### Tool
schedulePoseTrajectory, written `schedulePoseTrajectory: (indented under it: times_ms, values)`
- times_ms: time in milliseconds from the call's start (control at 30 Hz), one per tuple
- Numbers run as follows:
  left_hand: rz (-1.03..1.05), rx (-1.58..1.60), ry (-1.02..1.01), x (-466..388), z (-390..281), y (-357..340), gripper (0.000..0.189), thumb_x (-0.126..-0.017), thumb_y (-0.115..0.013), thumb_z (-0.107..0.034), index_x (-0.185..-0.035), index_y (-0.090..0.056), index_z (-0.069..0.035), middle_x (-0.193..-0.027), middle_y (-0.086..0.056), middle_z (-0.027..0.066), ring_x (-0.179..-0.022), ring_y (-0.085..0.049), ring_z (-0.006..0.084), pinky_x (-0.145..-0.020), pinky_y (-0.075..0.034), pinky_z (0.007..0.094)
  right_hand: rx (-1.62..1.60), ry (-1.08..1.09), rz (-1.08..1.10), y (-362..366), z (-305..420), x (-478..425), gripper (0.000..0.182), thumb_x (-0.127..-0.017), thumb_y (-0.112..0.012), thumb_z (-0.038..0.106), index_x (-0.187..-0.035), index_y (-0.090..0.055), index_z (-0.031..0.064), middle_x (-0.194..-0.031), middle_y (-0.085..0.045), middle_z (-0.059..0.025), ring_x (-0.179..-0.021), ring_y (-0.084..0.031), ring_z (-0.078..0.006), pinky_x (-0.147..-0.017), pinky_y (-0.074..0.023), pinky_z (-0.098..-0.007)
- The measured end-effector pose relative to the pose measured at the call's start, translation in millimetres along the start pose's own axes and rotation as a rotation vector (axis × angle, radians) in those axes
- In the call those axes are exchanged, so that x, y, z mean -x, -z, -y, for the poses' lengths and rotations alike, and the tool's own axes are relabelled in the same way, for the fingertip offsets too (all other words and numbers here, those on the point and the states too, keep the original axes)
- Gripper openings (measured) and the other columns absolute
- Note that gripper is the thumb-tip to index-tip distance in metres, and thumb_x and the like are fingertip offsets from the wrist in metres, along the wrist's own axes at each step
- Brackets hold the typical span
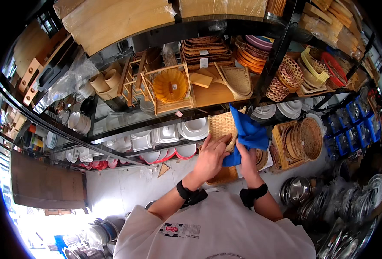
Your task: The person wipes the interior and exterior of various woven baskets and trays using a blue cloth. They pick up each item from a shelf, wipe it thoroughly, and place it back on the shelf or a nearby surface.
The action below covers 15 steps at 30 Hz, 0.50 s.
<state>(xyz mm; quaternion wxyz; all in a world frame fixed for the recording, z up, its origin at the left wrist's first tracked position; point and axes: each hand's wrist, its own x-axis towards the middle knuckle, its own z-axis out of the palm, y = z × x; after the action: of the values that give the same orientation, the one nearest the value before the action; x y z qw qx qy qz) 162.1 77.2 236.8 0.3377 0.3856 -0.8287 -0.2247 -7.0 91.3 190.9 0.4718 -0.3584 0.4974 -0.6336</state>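
In front of my chest I hold a woven bamboo scoop basket with a thick rim. My left hand grips its near end, fingers spread over the weave. A blue cloth drapes over the right side of the rim and hangs below it. My right hand is closed on the cloth along that side; its fingertips are hidden behind the fabric. A similar woven scoop lies on the shelf beyond.
A wooden shelf carries an amber fluted bowl and stacked wicker trays. White dishes fill the level below. To the right stand round wicker baskets in a wooden crate. Metal pans lie at lower right.
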Motion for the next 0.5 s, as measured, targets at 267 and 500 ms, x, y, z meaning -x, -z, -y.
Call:
schedulePoseTrajectory:
  times_ms: [267, 500]
  values:
    - [0.089, -0.229, -0.131, 6.5, 3.6, 1.9, 0.022, -0.091, -0.069, -0.021, -0.105, -0.062, -0.006, -0.14, -0.06, 0.0061, -0.138, -0.049, 0.0276, -0.12, -0.021, 0.0608, -0.336, -0.282, 0.055, 7.7, 17.3, 3.7, 0.034, -0.092, -0.075, 0.015, -0.123, -0.063, 0.005, -0.118, -0.067, -0.0028, -0.107, -0.065, -0.0157, -0.093, -0.0528, -0.0332]
    - [-0.213, -0.16, 0.026, 20.7, 11.4, -1.3, 0.056, -0.09, -0.074, -0.026, -0.136, -0.051, -0.004, -0.146, -0.05, 0.0202, -0.14, -0.043, 0.0376, -0.12, -0.022, 0.0551, -0.574, -0.458, 0.042, -3.3, -19.1, -4.5, 0.042, -0.093, -0.07, 0.01, -0.133, -0.057, 0.0064, -0.13, -0.062, -0.0041, -0.118, -0.061, -0.0186, -0.103, -0.0492, -0.0363]
